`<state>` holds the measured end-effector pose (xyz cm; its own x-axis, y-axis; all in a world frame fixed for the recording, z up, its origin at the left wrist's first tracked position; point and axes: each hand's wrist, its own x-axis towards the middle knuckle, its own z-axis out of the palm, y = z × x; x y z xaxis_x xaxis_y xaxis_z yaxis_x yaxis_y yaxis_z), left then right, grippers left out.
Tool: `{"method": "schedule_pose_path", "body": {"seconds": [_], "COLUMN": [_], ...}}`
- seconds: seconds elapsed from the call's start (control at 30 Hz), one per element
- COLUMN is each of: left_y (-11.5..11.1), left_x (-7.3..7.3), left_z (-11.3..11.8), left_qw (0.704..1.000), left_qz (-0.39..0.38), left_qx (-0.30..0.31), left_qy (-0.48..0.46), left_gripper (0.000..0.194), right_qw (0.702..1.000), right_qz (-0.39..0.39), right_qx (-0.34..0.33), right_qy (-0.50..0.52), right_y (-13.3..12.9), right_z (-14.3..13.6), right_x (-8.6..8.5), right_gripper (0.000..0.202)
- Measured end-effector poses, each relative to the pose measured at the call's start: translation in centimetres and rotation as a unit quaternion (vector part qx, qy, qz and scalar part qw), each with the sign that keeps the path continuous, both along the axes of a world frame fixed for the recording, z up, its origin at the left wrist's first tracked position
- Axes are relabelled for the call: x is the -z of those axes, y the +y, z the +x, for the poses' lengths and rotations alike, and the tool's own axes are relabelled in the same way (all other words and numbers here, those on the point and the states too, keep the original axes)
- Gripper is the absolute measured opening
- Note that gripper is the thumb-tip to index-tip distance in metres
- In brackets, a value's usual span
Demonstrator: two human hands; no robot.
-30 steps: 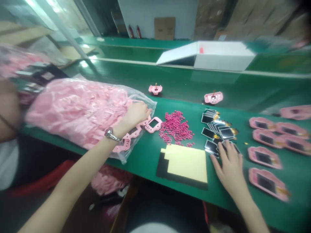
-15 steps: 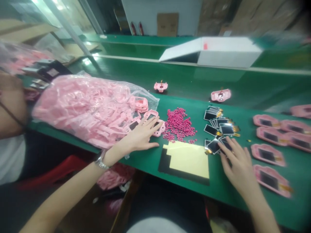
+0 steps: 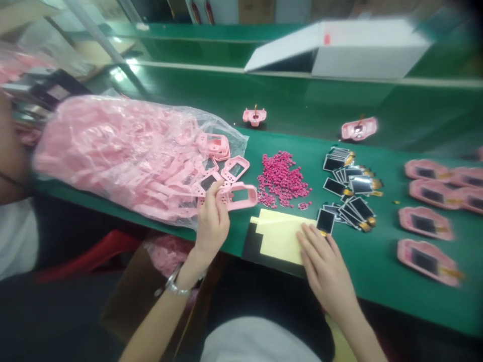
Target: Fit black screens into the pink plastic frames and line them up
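Observation:
My left hand [image 3: 214, 221] is closed on a pink plastic shell [image 3: 243, 196] with a rectangular window, pinched at its left end. Other pink shells lie beside it at the mouth of a clear bag [image 3: 151, 146] filled with them. My right hand [image 3: 326, 264] rests palm down, its fingers stretched over the right part of a yellow sheet [image 3: 281, 239] on a black pad [image 3: 252, 247]. Just past those fingers is a small display screen [image 3: 325, 220] with an orange ribbon, close against them; whether they grip it is unclear. More screens [image 3: 358, 211] lie in loose stacks.
A pile of magenta buttons [image 3: 283, 176] lies between bag and screens. Pink shells fitted with screens [image 3: 424, 223] stand in rows at right. Two small pink parts [image 3: 254, 116] sit farther back, before a white box [image 3: 370, 50]. Another person [image 3: 15, 201] is at the left edge.
My left hand, earlier spread over the shells, has closed on one. The right hand has moved left from the screen stacks onto the yellow sheet. The view has tipped downward.

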<state>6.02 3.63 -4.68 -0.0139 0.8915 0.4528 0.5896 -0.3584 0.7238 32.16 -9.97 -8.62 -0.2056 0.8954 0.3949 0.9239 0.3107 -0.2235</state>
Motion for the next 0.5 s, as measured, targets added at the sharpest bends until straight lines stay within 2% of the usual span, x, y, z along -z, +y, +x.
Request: {"method": "schedule_pose_path", "body": {"seconds": [0.07, 0.13, 0.23, 0.33, 0.37, 0.43, 0.5], "left_y": [-1.2, -2.6, -4.6, -5.9, -6.2, -6.5, -6.8], "left_x": [0.1, 0.0, -0.6, -2.1, -2.8, -4.2, -5.6], "left_z": [1.5, 3.3, 5.4, 6.3, 6.4, 6.4, 6.6], "left_qw": [0.982, 0.935, 0.821, 0.729, 0.686, 0.568, 0.460], "left_qz": [-0.092, -0.203, -0.367, -0.430, -0.456, -0.524, -0.566], "left_qx": [-0.010, 0.023, 0.084, 0.118, 0.115, 0.088, 0.052], "left_qy": [-0.166, -0.290, -0.429, -0.519, -0.555, -0.628, -0.682], "left_gripper": [0.025, 0.029, 0.029, 0.026, 0.026, 0.021, 0.012], "right_qw": [0.997, 0.988, 0.978, 0.972, 0.972, 0.973, 0.964], "right_qz": [0.043, 0.074, 0.059, 0.053, 0.058, 0.064, 0.060], "right_qx": [0.051, 0.120, 0.198, 0.230, 0.227, 0.223, 0.257], "right_qy": [0.048, 0.059, 0.012, 0.002, 0.006, 0.002, -0.020], "right_y": [0.5, 1.3, 2.4, 3.0, 3.1, 3.3, 3.5], "right_z": [1.0, 2.3, 3.5, 3.6, 3.5, 3.8, 4.7], "right_x": [-0.5, -1.1, -1.5, -1.5, -1.4, -1.2, -0.9], "right_gripper": [0.039, 0.033, 0.029, 0.032, 0.030, 0.024, 0.024]}}
